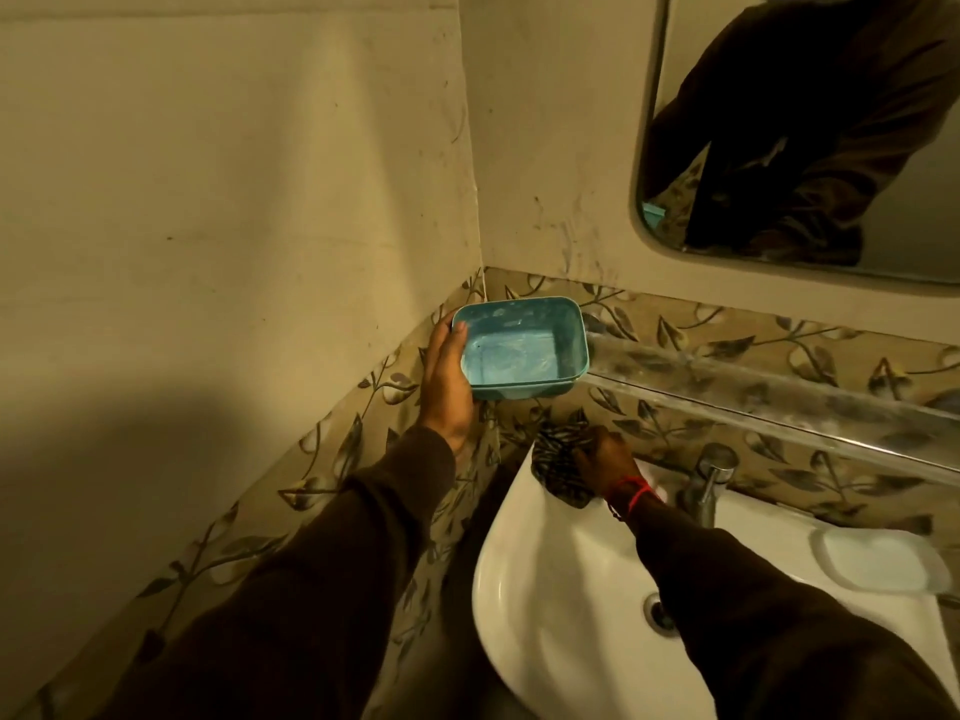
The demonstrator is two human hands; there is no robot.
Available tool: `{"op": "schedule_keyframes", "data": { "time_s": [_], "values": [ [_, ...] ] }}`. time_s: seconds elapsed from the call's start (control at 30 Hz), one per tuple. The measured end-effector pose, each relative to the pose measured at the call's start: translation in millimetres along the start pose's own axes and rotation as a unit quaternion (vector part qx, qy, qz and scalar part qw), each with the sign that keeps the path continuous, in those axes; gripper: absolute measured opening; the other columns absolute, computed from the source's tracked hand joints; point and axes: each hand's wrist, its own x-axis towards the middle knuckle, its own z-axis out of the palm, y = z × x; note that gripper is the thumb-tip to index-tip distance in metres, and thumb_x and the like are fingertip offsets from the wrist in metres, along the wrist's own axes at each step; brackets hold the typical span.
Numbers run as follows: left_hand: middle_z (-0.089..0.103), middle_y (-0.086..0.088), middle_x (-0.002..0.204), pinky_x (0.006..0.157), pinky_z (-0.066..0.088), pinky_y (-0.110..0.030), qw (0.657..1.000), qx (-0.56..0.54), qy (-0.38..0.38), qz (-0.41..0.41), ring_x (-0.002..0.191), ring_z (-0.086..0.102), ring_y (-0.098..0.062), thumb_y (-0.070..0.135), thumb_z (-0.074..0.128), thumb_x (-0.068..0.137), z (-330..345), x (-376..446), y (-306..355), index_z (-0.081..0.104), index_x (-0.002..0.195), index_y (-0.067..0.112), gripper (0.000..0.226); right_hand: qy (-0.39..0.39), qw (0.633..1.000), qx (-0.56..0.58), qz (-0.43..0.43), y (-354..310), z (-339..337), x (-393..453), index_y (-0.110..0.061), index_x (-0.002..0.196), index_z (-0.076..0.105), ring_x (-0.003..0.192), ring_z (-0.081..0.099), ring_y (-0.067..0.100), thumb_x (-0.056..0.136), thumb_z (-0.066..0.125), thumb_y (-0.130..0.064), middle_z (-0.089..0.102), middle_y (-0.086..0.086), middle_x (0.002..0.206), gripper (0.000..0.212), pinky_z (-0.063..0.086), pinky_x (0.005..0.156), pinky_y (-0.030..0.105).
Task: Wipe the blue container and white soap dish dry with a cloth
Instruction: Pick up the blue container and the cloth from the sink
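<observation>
Sink (pixel 550 605): lower right, we note the white soap dish (pixel 878 561) on its rim.
Left hand (pixel 448 379): grasping blue container (pixel 522 348), centre frame.
Right hand (pixel 605 459): clutching dark cloth (pixel 558 457).

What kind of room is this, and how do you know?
Most likely a small bathroom: a white washbasin with a metal tap, a wall mirror above it, and leaf-patterned wall tiles.

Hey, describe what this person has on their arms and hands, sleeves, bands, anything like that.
Both arms wear long, dark brown sleeves reaching the wrists. The left hand is bare, with no ring or band showing. The right hand is bare too, but its wrist carries a red thread band just above the cuff.
</observation>
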Motion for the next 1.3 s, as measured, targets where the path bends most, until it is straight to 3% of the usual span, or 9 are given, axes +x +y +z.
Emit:
{"op": "schedule_keyframes", "data": {
  "time_s": [0.1,0.3,0.7,0.83,0.9,0.97,1.07,1.2,1.3],
  "values": [
    [0.063,-0.010,0.129,0.100,0.050,-0.053,1.000,0.010,0.005,0.001,0.114,0.063,-0.026,0.029,0.036,0.108,-7.0,4.7,-3.6,0.055,0.131,0.020,0.031,-0.004,0.999,-0.012,0.036,15.1,14.4,15.7,-0.006,0.128,0.053,0.121,0.049,0.038,0.083,0.065,-0.022,0.055,0.020,0.129,0.050,0.041,0.104,0.047],
    [0.066,-0.005,0.123,0.095,0.055,-0.050,0.999,0.028,0.015,0.012,0.112,0.064,-0.024,0.032,0.035,0.108,-20.9,13.1,-10.2,0.058,0.126,0.021,0.031,0.007,0.992,-0.001,0.124,14.7,29.0,22.0,-0.007,0.143,0.032,0.124,0.043,0.044,0.085,0.063,-0.035,0.043,0.025,0.138,0.072,0.037,0.104,0.048],
    [0.065,-0.007,0.124,0.083,0.056,-0.037,0.999,0.038,0.014,0.014,0.110,0.065,-0.023,0.033,0.035,0.107,-35.0,10.7,-13.2,0.057,0.127,0.020,0.032,0.075,0.984,0.013,0.164,17.4,46.9,39.2,-0.013,0.135,0.035,0.131,0.028,0.048,0.082,0.066,-0.035,0.039,0.022,0.142,0.065,0.022,0.107,0.061],
    [0.064,-0.010,0.129,0.078,0.056,-0.036,0.999,0.045,0.020,0.010,0.117,0.063,-0.031,0.037,0.036,0.106,-34.0,9.1,-16.2,0.055,0.133,0.022,0.036,0.075,0.986,0.032,0.148,16.4,42.5,38.8,-0.011,0.138,0.035,0.133,0.028,0.047,0.087,0.061,-0.034,0.034,0.022,0.147,0.062,0.023,0.108,0.057],
    [0.063,-0.011,0.131,0.087,0.056,-0.044,0.999,0.038,0.020,0.007,0.121,0.062,-0.033,0.042,0.040,0.101,-29.9,8.8,-15.4,0.054,0.136,0.020,0.043,0.051,0.991,0.020,0.121,22.1,42.4,40.3,-0.012,0.137,0.039,0.130,0.035,0.046,0.085,0.063,-0.036,0.040,0.021,0.143,0.063,0.029,0.108,0.056],
    [0.063,-0.011,0.132,0.098,0.053,-0.053,0.999,0.039,0.020,0.006,0.121,0.062,-0.031,0.042,0.040,0.099,-25.2,7.3,-12.9,0.053,0.138,0.020,0.046,0.015,0.995,0.012,0.097,26.2,40.6,41.1,-0.013,0.126,0.055,0.122,0.047,0.043,0.085,0.060,-0.040,0.056,0.019,0.130,0.049,0.037,0.105,0.052],
    [0.063,-0.010,0.131,0.103,0.050,-0.057,0.999,0.040,0.013,0.008,0.120,0.063,-0.029,0.042,0.039,0.100,-19.0,5.3,-10.4,0.053,0.137,0.020,0.045,0.000,0.996,0.042,0.081,20.4,31.8,35.6,-0.007,0.109,0.069,0.110,0.059,0.038,0.091,0.058,-0.029,0.069,0.019,0.110,0.031,0.042,0.100,0.044],
    [0.064,-0.009,0.130,0.104,0.050,-0.056,0.999,0.030,0.000,0.018,0.121,0.062,-0.029,0.042,0.041,0.098,-5.4,1.0,-2.6,0.060,0.126,0.028,0.037,0.010,0.981,0.175,0.087,2.2,7.7,11.1,-0.010,0.116,0.064,0.103,0.061,0.030,0.092,0.058,-0.030,0.067,0.014,0.113,0.031,0.046,0.091,0.038],
    [0.067,-0.006,0.123,0.104,0.048,-0.056,1.000,0.015,-0.011,0.022,0.115,0.064,-0.025,0.035,0.039,0.105,-0.1,1.2,-0.5,0.061,0.122,0.027,0.029,-0.002,0.960,0.268,0.086,-16.3,-7.5,-6.5,-0.013,0.127,0.051,0.095,0.054,0.020,0.098,0.050,-0.025,0.060,0.004,0.113,0.032,0.041,0.083,0.028]
  ]
}}
